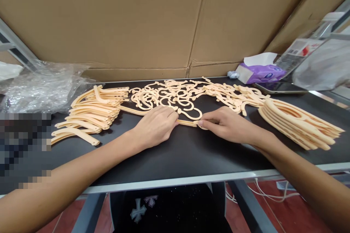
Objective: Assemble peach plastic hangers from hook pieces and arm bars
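My left hand (160, 125) is closed over the middle of a long cream plastic hanger (187, 122). Its left end (132, 110) shows beyond my knuckles. At the other end, my right hand (226, 123) pinches the tip between thumb and fingers. A curved hook (201, 113) with a knobbed end lies against my left fingers; I cannot tell if it is joined to the hanger. Behind both hands spreads a heap of loose cream hooks (182, 96). To the left are piled short curved hanger arms (90, 116).
Larger cream hanger pieces (298, 125) are stacked at the right of the black tabletop (175, 156). Behind stand a purple tissue pack (262, 72) and a flat dark device (281, 88). Clear plastic wrap (41, 85) lies at the left, and cardboard (123, 18) walls the back.
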The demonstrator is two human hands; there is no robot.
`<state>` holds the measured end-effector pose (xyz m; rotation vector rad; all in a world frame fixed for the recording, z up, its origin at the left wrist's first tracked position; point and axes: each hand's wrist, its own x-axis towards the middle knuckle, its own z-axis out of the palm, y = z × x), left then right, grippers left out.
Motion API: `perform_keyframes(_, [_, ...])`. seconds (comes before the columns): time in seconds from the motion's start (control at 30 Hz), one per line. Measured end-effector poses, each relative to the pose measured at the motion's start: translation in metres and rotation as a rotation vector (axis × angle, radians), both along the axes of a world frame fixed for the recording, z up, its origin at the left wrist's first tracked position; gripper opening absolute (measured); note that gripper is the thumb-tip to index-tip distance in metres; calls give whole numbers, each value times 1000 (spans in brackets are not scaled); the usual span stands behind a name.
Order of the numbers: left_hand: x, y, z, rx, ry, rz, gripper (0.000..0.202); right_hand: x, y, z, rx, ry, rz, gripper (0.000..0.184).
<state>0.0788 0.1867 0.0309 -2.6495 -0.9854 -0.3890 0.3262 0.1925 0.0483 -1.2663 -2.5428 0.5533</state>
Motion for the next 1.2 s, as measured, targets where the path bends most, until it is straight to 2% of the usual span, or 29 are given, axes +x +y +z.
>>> perform_keyframes(0.5, [0, 0, 0, 0, 10, -2, 20, -3, 0, 5, -76, -34, 1, 34])
perform_keyframes(0.67, [-1, 1, -1, -5, 2, -15, 21, -3, -1, 4, -19, -57, 2, 35])
perform_keyframes(0.83, [-2, 3, 0, -20, -11, -44, 23, -3, 0, 0, 113, -162, -13, 33])
perform_keyframes(1.2, [-2, 1, -1, 1, -14, -25, 21, -5, -6, -4, 265, -306, 16, 35])
